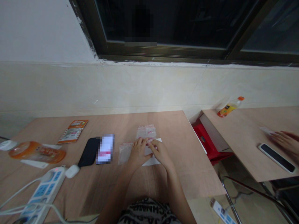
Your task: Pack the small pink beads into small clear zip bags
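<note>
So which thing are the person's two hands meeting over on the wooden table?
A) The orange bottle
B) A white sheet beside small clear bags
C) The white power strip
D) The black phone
B. The left hand and right hand meet over a white sheet, with small clear plastic bags just beyond them.

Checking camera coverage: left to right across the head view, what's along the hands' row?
orange plastic bottle on its side → black phone → clear zip bag → left hand → right hand → red object under the far desk → co-worker's hand
</note>
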`<state>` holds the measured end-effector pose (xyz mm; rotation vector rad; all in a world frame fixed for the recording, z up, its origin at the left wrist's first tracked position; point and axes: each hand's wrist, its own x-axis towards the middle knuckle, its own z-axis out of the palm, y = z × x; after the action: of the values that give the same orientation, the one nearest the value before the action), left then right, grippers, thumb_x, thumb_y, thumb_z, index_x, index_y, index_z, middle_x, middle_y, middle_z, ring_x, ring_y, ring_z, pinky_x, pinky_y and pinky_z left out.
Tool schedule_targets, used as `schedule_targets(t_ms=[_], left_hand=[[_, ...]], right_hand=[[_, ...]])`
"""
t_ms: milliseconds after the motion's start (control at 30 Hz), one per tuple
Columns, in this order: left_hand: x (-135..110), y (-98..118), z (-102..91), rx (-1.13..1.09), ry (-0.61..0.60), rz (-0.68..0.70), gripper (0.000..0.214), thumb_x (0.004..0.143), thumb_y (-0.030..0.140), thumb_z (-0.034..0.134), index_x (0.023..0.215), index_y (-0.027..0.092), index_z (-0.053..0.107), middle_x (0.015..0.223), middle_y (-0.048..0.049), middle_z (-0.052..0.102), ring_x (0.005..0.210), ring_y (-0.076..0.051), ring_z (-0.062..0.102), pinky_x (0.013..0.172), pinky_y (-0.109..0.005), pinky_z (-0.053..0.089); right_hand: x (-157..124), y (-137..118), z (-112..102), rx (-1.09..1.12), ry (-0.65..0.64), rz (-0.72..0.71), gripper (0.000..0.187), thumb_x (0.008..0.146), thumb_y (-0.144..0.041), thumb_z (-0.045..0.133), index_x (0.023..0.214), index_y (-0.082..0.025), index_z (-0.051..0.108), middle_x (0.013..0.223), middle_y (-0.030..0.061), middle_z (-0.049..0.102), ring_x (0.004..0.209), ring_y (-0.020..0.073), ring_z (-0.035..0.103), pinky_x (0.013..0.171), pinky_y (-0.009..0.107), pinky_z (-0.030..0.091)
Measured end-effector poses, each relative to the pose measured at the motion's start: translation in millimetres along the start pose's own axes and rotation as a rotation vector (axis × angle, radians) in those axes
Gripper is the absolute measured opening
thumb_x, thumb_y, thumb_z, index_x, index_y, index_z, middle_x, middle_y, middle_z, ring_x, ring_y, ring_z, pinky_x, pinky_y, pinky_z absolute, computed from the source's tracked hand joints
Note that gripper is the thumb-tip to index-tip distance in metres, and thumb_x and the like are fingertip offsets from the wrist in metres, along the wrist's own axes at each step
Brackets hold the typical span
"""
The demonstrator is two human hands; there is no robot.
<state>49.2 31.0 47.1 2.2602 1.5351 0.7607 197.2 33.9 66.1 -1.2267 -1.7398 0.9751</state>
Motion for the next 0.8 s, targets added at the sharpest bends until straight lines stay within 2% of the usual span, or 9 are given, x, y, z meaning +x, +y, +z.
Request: schedule_targets(t_ms=[67,167,367,467,567,667,733,800], left_hand=[[-2,-5,-0.2,-0.009,-0.021,-0.048,0.068,0.067,0.022,0.070,0.130,0.023,0.045,0.119,-0.0092,0.052,0.114,-0.030,0.051,0.097,-0.047,0.043],[-3,-10,-3.1,-0.063,0.007,-0.088,0.066,0.066,0.015,0.066,0.128,0.024,0.045,0.117,-0.0076,0.051,0.112,-0.028,0.052,0.099,-0.048,0.044],[-2,-9,-10.9,-0.316,0.106,-0.157,0.062,0.066,0.006,0.056,0.124,0.025,0.045,0.113,-0.0044,0.045,0.093,-0.016,0.058,0.088,-0.036,0.053],[-1,-5,-15.1,-0.357,0.141,-0.130,0.062,0.065,0.005,0.054,0.124,0.025,0.047,0.113,-0.0045,0.045,0.094,-0.016,0.056,0.088,-0.035,0.053],[0,0,-20.8,-0.378,0.159,-0.082,0.064,0.064,0.005,0.055,0.124,0.024,0.047,0.115,-0.0057,0.046,0.095,-0.017,0.056,0.087,-0.034,0.052],[0,5,-27.6,-0.399,0.184,-0.039,0.061,0.067,0.007,0.057,0.124,0.024,0.047,0.114,-0.0055,0.048,0.090,-0.015,0.057,0.084,-0.034,0.052],[1,9,-31.7,-0.413,0.198,-0.012,0.056,0.071,0.010,0.058,0.123,0.024,0.046,0.110,-0.0048,0.050,0.086,-0.014,0.058,0.082,-0.033,0.052],[1,11,-35.0,-0.432,0.199,0.013,0.054,0.073,0.013,0.061,0.124,0.024,0.046,0.109,-0.0044,0.051,0.085,-0.014,0.058,0.082,-0.033,0.051]], right_hand=[[0,4,-1,0.061,0.041,0.018,0.039,0.095,-0.048,0.044,0.087,-0.021,0.071,0.085,0.0067,0.068,0.081,0.0193,0.061,0.075,0.030,0.044],[3,9,-3,0.170,0.106,0.078,0.043,0.093,-0.050,0.045,0.080,-0.019,0.071,0.075,0.0050,0.064,0.068,0.0167,0.058,0.064,0.027,0.043],[9,22,2,0.378,0.213,0.200,0.041,0.079,-0.058,0.057,0.074,-0.019,0.069,0.060,-0.0002,0.053,0.053,0.0129,0.046,0.048,0.023,0.034],[10,29,8,0.459,0.263,0.249,0.040,0.074,-0.058,0.062,0.068,-0.019,0.065,0.053,-0.0031,0.045,0.049,0.0116,0.040,0.044,0.022,0.028],[10,33,15,0.598,0.300,0.355,0.043,0.072,-0.061,0.062,0.063,-0.019,0.059,0.050,-0.0057,0.039,0.044,0.0094,0.034,0.041,0.022,0.024],[10,35,20,0.752,0.333,0.466,0.043,0.068,-0.061,0.066,0.070,-0.019,0.060,0.053,-0.0061,0.042,0.042,0.0077,0.034,0.038,0.020,0.022],[10,35,22,0.848,0.333,0.488,0.043,0.068,-0.060,0.067,0.076,-0.018,0.062,0.055,-0.0062,0.044,0.041,0.0063,0.034,0.036,0.018,0.021],[10,35,24,0.931,0.313,0.490,0.043,0.068,-0.059,0.068,0.078,-0.018,0.062,0.053,-0.0077,0.041,0.038,0.0044,0.029,0.034,0.017,0.016]])
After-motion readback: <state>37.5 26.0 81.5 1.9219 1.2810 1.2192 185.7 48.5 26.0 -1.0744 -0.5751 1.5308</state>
